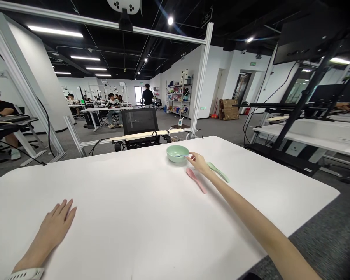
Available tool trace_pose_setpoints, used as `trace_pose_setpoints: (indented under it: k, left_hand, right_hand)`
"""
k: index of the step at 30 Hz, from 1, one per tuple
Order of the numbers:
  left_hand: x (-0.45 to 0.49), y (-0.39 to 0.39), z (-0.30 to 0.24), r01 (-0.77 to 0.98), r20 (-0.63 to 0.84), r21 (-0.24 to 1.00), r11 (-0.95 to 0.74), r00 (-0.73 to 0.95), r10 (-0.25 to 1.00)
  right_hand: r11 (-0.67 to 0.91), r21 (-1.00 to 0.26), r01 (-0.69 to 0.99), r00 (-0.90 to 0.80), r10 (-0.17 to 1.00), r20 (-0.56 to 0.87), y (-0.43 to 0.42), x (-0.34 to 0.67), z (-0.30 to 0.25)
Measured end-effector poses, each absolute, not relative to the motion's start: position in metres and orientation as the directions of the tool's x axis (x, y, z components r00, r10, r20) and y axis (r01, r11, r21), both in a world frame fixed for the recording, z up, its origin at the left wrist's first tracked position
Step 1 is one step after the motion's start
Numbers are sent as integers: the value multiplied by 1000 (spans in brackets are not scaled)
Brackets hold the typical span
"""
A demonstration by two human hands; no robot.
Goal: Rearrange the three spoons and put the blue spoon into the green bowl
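My right hand [197, 161] reaches to the rim of a green bowl [175, 155] and pinches the end of a small blue spoon [181, 156], whose other end lies inside the bowl. On the table just below that hand is a pink spoon [196, 181], bowl end pointing away from me. A light green spoon [218, 172] rests to the right of my wrist, partly covered by it. Far from these, my left hand [56, 221] lies flat on the table at the left, fingers stretched out, holding nothing.
The white table [119, 210] has rounded corners. Beyond its far edge stand a metal frame [202, 77] and a black mesh chair [140, 122]. A dark stand [291, 97] is off to the right. Several people sit or stand farther back in the room.
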State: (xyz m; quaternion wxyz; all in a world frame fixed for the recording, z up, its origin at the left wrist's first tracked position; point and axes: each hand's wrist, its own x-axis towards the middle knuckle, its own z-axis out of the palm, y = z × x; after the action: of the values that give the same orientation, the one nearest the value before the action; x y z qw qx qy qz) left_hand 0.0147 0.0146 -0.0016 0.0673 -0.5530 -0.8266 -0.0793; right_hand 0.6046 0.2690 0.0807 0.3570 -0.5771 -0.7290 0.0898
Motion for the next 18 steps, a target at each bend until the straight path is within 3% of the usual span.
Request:
trace_pose_setpoints:
  k: [9,18]
  left_hand:
    - [18,13,-1,924,191,64,377,-383,904]
    - [20,13,4,911,200,158,381,-408,891]
  right_hand:
    - [338,-590,733,-78,904,421,280,582,96]
    - [643,-571,510,-67,692,719,208,569,109]
